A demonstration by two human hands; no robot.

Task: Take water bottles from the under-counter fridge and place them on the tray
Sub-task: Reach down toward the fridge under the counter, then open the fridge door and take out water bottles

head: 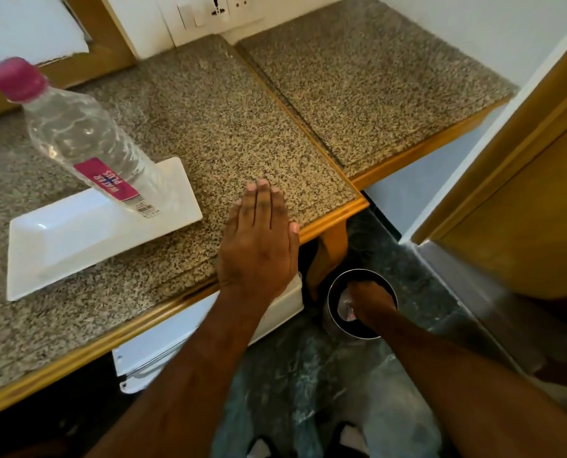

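A water bottle stands upright on the white tray at the desk's left. The left grip lies flat, open, empty, just right of the tray. Lower right, the right grip reaches into a metal bin; its closure cannot be told.

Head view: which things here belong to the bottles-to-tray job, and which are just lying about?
Job:
water bottle, upright on the tray
white tray
fridge door under the counter
left hand
right hand

Lying about:
metal bin on the floor
wall sockets
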